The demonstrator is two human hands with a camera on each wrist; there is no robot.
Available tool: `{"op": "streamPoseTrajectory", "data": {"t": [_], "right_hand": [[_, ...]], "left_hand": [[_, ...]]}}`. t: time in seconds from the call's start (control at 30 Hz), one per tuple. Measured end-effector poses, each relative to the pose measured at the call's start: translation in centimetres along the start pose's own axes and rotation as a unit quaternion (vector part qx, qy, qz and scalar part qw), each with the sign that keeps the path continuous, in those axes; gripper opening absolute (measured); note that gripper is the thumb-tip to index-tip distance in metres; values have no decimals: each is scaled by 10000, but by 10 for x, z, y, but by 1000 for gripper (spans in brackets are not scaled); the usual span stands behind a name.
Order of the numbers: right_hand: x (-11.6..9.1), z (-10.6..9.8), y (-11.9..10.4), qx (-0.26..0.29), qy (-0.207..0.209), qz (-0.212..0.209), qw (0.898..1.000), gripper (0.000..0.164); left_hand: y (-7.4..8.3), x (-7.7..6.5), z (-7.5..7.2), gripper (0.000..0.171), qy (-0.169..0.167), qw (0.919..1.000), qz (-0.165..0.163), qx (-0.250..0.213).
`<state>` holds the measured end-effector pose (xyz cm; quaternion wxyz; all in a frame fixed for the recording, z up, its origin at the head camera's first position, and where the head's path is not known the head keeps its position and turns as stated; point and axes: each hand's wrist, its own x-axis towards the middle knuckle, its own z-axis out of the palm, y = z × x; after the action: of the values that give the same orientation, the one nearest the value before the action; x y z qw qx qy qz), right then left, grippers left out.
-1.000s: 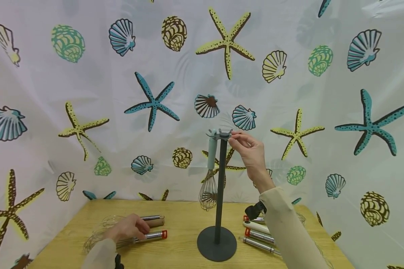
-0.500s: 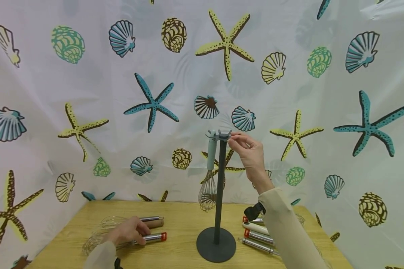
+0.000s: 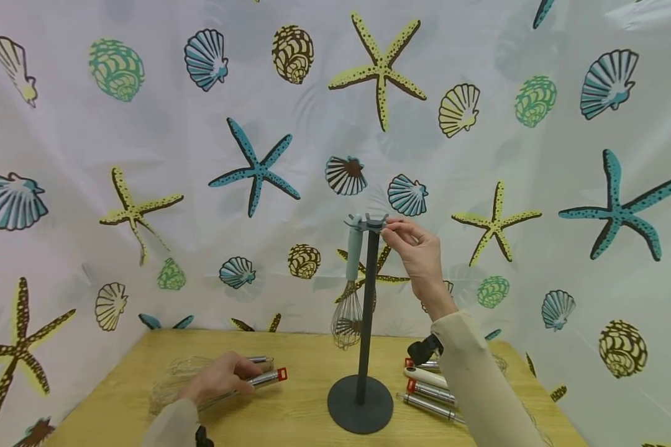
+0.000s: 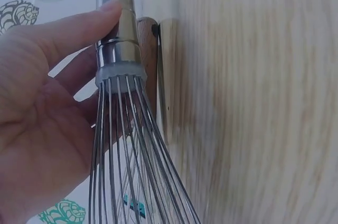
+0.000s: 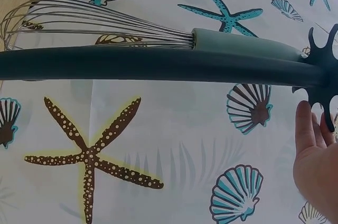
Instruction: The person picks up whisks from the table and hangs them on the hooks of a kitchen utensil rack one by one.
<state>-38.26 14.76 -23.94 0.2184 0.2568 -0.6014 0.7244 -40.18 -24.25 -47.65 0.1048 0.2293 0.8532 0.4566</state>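
My left hand (image 3: 220,377) holds a whisk with a shiny metal handle and red end (image 3: 268,377), low over the left side of the table. The left wrist view shows thumb and fingers around the metal handle (image 4: 117,28), close above the wires. My right hand (image 3: 419,254) pinches the hooked top (image 3: 376,223) of a dark stand (image 3: 366,316) with a round base. From a hook on the stand's left hangs a whisk with a pale green handle (image 3: 354,254), wires down. In the right wrist view, fingertips touch a prong of the hooked top (image 5: 322,76).
Beside and behind my left hand lie more whisks, one with a metal handle (image 3: 261,359). Several whisks with metal or cream handles (image 3: 425,377) lie at the right, partly under my right forearm. A shell-patterned sheet (image 3: 291,211) hangs behind the wooden table (image 3: 296,403).
My left hand has shifted slightly right and up, raising the whisk handle's red end. The brown handle behind it is now mostly covered. My right hand stays at the stand's top.
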Motion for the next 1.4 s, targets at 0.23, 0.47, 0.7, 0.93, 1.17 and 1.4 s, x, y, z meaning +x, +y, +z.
{"op": "streamPoseTrajectory", "data": {"t": [0.23,0.47,0.7,0.93,1.17,1.4], "right_hand": [[0,1,1,-20,29,-82,10000,11],[0,2,-1,-5,64,-143,9999,12],[-2,2,-2,-18,76,-148,9999,13],[-2,4,0,-28,74,-230,9997,17],[-2,5,-1,-65,117,-228,9997,20],[-3,5,-3,-147,153,-207,9996,19]], "left_hand": [[7,3,11,34,196,9998,-74,60],[21,2,15,36,414,9989,-234,-57],[33,4,17,33,753,9970,171,-116],[44,5,20,38,990,9940,169,-425],[55,6,22,41,1081,9905,261,-805],[60,8,24,43,1630,9830,420,-735]]}}
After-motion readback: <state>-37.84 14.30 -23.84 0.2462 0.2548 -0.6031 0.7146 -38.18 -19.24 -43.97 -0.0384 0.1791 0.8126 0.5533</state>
